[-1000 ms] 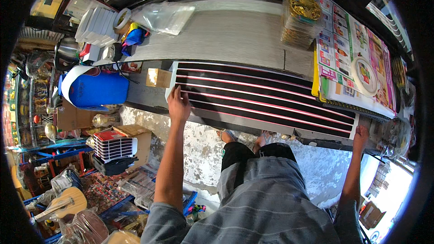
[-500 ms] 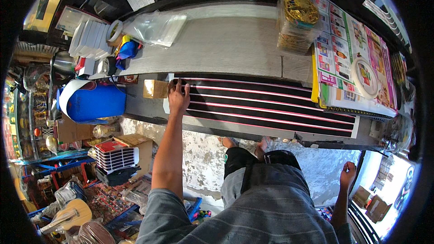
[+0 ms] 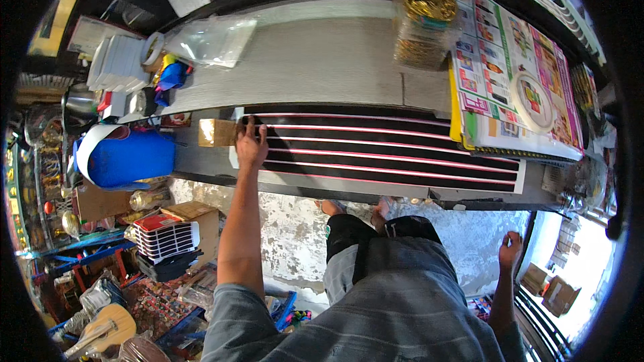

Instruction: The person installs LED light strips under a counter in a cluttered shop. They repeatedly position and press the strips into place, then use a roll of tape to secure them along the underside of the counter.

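Note:
My left hand (image 3: 251, 146) lies on the left end of a long black sheet (image 3: 376, 152) with several white-and-pink stripes, its fingers apart and nothing in them. The sheet is flat on the lower shelf of the counter, with pale margins at its ends. Just left of the hand sits a small brown cardboard box (image 3: 216, 133). Off to the right, away from the counter, my right hand (image 3: 510, 251) is raised with its fingers curled in; whether anything is inside them is hidden.
Left of the box stands a blue bin (image 3: 137, 156). The grey upper counter (image 3: 322, 53) bears a clear plastic bag (image 3: 211, 41), a plastic tub of gold trinkets (image 3: 424, 20) and printed flyers (image 3: 500, 40) under a roll of tape (image 3: 531, 102). A cardboard box (image 3: 194, 218) stands lower left.
The whole view has shifted slightly, so the counter and my arms appear a little further left. My left hand stays on the striped sheet, and my right hand remains curled.

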Demonstrator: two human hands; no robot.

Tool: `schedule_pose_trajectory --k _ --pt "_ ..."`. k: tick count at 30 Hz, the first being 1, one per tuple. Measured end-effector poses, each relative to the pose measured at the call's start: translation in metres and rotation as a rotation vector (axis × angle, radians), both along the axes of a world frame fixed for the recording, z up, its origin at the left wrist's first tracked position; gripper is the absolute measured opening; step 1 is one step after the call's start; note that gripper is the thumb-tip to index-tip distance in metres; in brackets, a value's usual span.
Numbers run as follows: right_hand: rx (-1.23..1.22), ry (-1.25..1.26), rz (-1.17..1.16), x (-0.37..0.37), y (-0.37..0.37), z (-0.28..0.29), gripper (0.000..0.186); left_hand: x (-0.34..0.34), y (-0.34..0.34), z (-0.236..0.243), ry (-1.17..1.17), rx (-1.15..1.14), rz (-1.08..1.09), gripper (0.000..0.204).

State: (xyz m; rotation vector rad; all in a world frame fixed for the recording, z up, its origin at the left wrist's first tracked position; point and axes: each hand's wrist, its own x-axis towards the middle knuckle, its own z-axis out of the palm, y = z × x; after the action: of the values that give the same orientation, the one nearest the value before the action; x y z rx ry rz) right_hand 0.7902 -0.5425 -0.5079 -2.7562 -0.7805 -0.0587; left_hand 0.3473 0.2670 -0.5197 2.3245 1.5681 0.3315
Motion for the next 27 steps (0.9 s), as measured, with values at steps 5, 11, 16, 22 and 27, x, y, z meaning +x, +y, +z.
schedule_pose_trajectory --k 5,11,16,22,27 --pt "0.019 -0.045 0.030 0.028 0.050 0.008 0.018 -0.013 0.009 -0.006 0.027 -0.047 0.013 0.064" --pt "0.140 -0.036 -0.049 0.074 0.120 0.001 0.020 -0.023 0.024 -0.023 0.016 -0.062 -0.067 0.054" --pt "0.001 -0.009 -0.189 0.144 0.180 -0.003 0.031 -0.026 0.031 -0.030 0.082 0.052 -0.149 0.054" --pt "0.061 -0.146 -0.007 0.224 0.196 -0.047 0.052 -0.028 0.030 -0.019 0.056 0.028 -0.177 0.052" --pt "0.014 -0.206 0.075 0.260 0.207 -0.068 0.053 -0.030 0.034 -0.013 0.144 -0.046 -0.158 0.053"
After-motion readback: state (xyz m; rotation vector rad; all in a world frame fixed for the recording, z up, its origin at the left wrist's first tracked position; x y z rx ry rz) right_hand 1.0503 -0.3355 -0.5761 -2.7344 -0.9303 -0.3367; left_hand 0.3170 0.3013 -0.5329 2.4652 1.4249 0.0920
